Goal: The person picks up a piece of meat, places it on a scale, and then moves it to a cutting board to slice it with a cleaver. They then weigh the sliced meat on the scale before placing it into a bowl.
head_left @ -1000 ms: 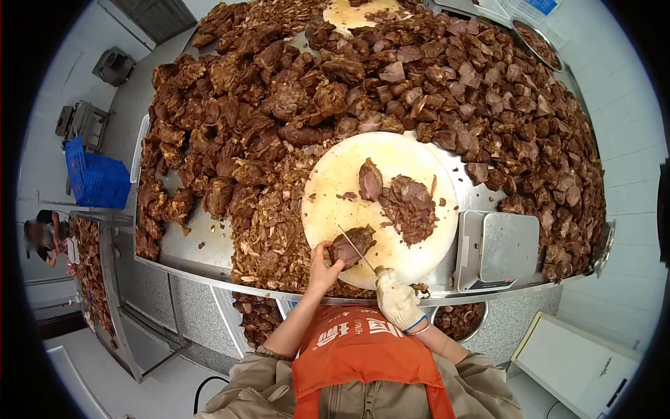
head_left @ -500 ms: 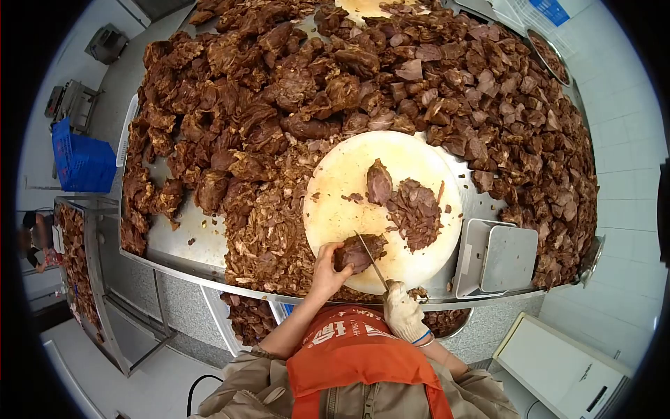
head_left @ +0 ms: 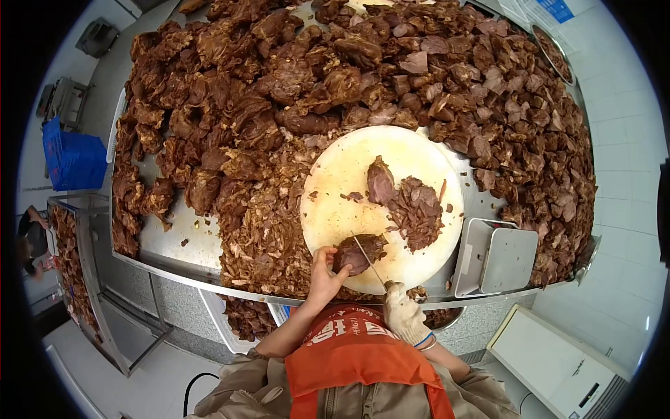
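My left fingers [head_left: 326, 257] curl narrowly round the near-left end of a dark meat chunk [head_left: 357, 253], pinning it flat; the left hand [head_left: 323, 276] itself lies over the near edge of the cutting board [head_left: 342, 181]. My right hand [head_left: 401, 311], in a white glove, is closed tight about the handle of a knife [head_left: 368, 257], just off the board's near rim. The thin blade slants up and leftward from that fist and lies across the chunk's right side, touching it. The chunk sits on the near part of the round, pale, stained board.

Toward the board's middle stands a second, smaller piece of meat [head_left: 380, 180], and just right of it lies a pile of slices [head_left: 417, 209], with a few crumbs scattered about. Against the board's left rim lies a bed of shredded scraps [head_left: 265, 223]. A great heap of cooked meat [head_left: 314, 77] wraps round the far and right sides of the board, covering most of the steel table [head_left: 178, 241]. A grey scale [head_left: 497, 258] sits just right of the board at the table's edge. Well to the left of the board I see a blue crate [head_left: 70, 157] and a second table laden with meat [head_left: 66, 258], a person [head_left: 31, 241] beside it.
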The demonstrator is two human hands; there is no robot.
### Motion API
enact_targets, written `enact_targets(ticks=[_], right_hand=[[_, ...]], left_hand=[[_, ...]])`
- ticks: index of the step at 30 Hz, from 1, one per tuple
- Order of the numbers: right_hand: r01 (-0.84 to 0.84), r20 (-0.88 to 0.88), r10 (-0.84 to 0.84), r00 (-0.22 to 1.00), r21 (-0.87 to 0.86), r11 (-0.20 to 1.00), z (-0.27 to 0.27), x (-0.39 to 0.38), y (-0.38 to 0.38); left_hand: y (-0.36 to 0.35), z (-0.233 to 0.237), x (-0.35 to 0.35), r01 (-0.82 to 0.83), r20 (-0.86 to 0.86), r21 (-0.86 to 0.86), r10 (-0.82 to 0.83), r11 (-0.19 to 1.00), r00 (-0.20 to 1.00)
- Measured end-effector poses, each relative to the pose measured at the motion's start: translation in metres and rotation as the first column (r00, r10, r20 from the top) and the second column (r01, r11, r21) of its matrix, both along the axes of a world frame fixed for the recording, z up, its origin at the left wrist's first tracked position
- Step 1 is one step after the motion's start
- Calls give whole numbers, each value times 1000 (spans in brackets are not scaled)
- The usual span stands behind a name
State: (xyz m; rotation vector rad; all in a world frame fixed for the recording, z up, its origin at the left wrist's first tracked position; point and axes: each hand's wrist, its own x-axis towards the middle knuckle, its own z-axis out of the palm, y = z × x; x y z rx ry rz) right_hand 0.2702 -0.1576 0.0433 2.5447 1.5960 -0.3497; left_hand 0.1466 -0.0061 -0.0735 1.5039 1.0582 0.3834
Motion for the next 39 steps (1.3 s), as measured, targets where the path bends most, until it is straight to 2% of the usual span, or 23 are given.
enact_targets(ticks=[1, 4, 10, 15, 17, 19, 22, 24, 26, 27, 29, 30, 37, 39], right_hand=[[49, -118, -49, 992, 1, 999, -18, 1, -6], [-3, -85, 4, 996, 12, 1000, 18, 8, 14], [62, -217, -44, 975, 79, 995, 13, 15, 9], [52, -242, -9, 970, 173, 983, 3, 18, 0], [50, -254, 0, 967, 190, 980, 7, 19, 1], [19, -217, 23, 976, 187, 982, 19, 21, 5], [51, -292, -7, 956, 142, 989, 4, 16, -9], [37, -270, -7, 963, 104, 994, 9, 16, -6], [0, -226, 52, 973, 227, 974, 10, 16, -4], [-1, -220, 52, 974, 225, 974, 9, 14, -4], [99, -239, -63, 969, 142, 985, 6, 13, -5], [141, -311, -100, 945, 111, 984, 4, 13, -3], [100, -256, -64, 965, 132, 986, 2, 8, -3], [121, -315, -78, 946, 121, 985, 2, 10, 0]], left_hand=[[1, 0, 0, -1, -23, -9, 1, 1000, 1000], [-1, -10, -3, -41, -2, -98, 41, 994, 999], [2, -20, -7, -71, -18, -206, 69, 976, 997], [1, -18, -7, -79, -39, -178, 73, 981, 997], [2, -17, -4, -50, -29, -110, 47, 993, 998], [3, -4, -1, -44, -25, -153, 40, 987, 999], [3, 4, 4, -26, -20, -92, 24, 995, 1000], [2, -2, 3, -33, -8, -82, 32, 996, 999], [1, -3, 2, -30, 8, -69, 31, 997, 999], [2, -2, 2, -33, 8, -79, 34, 996, 999], [2, 0, 5, -53, 12, -94, 55, 994, 998], [2, 1, 5, -44, -3, -65, 44, 997, 999], [1, -4, 4, -52, 15, -34, 53, 998, 998], [1, -4, 5, -43, 6, -33, 44, 999, 999]])
